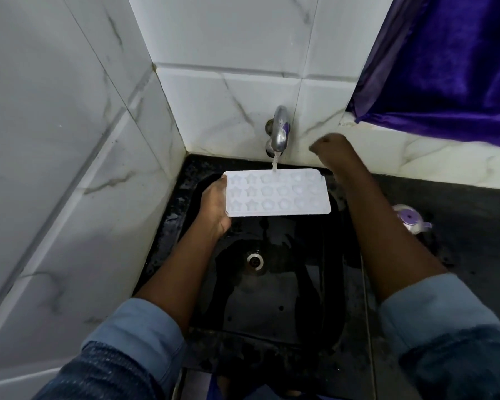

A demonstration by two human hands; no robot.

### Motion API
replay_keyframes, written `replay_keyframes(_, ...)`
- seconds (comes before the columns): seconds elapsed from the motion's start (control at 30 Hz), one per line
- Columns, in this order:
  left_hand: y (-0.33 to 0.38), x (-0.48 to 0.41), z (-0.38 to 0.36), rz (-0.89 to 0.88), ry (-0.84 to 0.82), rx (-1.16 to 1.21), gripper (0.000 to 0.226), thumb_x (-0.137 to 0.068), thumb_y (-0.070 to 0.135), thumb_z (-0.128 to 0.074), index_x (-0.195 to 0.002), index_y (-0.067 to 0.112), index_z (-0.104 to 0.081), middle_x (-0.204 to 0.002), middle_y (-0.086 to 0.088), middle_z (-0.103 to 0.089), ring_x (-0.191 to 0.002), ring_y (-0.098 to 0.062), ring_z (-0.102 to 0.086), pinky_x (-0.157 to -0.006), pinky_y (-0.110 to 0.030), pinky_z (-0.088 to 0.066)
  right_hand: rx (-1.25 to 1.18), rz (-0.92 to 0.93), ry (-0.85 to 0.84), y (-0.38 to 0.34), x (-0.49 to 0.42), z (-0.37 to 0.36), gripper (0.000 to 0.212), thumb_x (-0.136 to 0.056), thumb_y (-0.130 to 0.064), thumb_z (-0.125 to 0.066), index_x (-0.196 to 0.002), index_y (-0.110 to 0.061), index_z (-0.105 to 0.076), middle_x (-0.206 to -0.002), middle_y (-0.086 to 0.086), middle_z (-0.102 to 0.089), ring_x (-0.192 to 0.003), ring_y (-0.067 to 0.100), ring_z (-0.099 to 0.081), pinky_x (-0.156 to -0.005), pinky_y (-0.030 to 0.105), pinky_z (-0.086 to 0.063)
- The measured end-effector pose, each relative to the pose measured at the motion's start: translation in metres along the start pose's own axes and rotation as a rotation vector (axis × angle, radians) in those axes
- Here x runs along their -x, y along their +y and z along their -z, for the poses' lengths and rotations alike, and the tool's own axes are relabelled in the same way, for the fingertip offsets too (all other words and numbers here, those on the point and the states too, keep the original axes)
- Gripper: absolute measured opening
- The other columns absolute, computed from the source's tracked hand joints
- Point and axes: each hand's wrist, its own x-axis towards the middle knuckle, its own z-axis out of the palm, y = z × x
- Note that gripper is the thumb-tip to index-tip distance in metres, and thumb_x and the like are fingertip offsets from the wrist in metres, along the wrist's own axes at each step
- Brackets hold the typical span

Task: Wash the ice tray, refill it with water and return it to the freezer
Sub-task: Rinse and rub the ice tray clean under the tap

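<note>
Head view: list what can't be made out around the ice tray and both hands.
All in the head view:
- Left hand: fingers hidden beneath the ice tray.
- Right hand: grip unclear, fingers blurred and turned away.
- Water level in the tray's cells: white on white, too small.
- Purple-lidded object: too blurred to identify.

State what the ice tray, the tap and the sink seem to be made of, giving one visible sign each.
Ice tray: white matt plastic, perhaps silicone; moulded star and round cups. Tap: polished metal; bright mirror-like reflections. Sink: black, glossy and wet, possibly stone or composite; the look leaves it open.
</note>
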Motion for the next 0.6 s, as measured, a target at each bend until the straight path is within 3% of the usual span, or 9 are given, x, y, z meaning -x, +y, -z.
replay_keyframes(0.1, -0.004, 0.004, -0.005, 0.022, -0.012, 0.016, 0.043, -0.113, 0.037, -0.045, -0.123, 0.003, -0.071, -0.119, -0.021, -0.078, -0.1, -0.037, -0.078, -0.071, -0.045, -0.064, -0.062, -0.071, 0.056, 0.042, 0.031, 0.005, 0.028, -0.095, -0.037, -0.069, -0.096, -0.009, -0.067, -0.09, 0.009, -0.067, -0.082, 0.027, -0.063, -0.074, 0.035, -0.049)
replay_keyframes(0.2, -0.014, 0.005, -0.013, 0.03, -0.009, 0.014, 0.045, -0.112, 0.038, -0.047, -0.128, 0.002, -0.069, -0.122, -0.021, -0.077, -0.107, -0.04, -0.076, -0.079, -0.049, -0.064, -0.109, -0.166, 0.075, 0.074, 0.052, 0.004, 0.032, -0.093, -0.04, -0.068, -0.097, -0.009, -0.072, -0.089, 0.007, -0.069, -0.08, 0.025, -0.067, -0.072, 0.032, -0.049)
replay_keyframes(0.33, -0.027, 0.009, -0.031, 0.043, -0.021, -0.001, 0.045, -0.111, 0.035, -0.048, -0.131, 0.0, -0.069, -0.122, -0.022, -0.077, -0.11, -0.043, -0.075, -0.086, -0.055, -0.064, -0.17, -0.226, 0.122, 0.092, 0.06, 0.006, 0.054, -0.074, -0.053, -0.065, -0.09, -0.002, -0.071, -0.087, 0.013, -0.076, -0.079, 0.033, -0.075, -0.074, 0.041, -0.058)
replay_keyframes(0.47, -0.037, 0.011, -0.046, 0.033, -0.042, 0.013, 0.045, -0.109, 0.033, -0.049, -0.133, 0.0, -0.068, -0.124, -0.023, -0.075, -0.112, -0.044, -0.074, -0.095, -0.062, -0.06, -0.199, -0.225, 0.156, 0.085, 0.059, 0.02, 0.041, -0.087, -0.041, -0.07, -0.098, -0.001, -0.073, -0.093, 0.01, -0.077, -0.067, 0.02, -0.074, -0.069, 0.03, -0.054)
replay_keyframes(0.6, -0.034, 0.014, -0.056, 0.032, -0.04, 0.018, 0.043, -0.112, 0.034, -0.044, -0.126, 0.004, -0.071, -0.121, -0.02, -0.077, -0.104, -0.039, -0.077, -0.079, -0.05, -0.065, -0.226, -0.209, 0.14, 0.079, 0.054, 0.029, 0.033, -0.093, -0.035, -0.068, -0.103, -0.004, -0.073, -0.093, 0.001, -0.076, -0.069, 0.014, -0.072, -0.071, 0.029, -0.053)
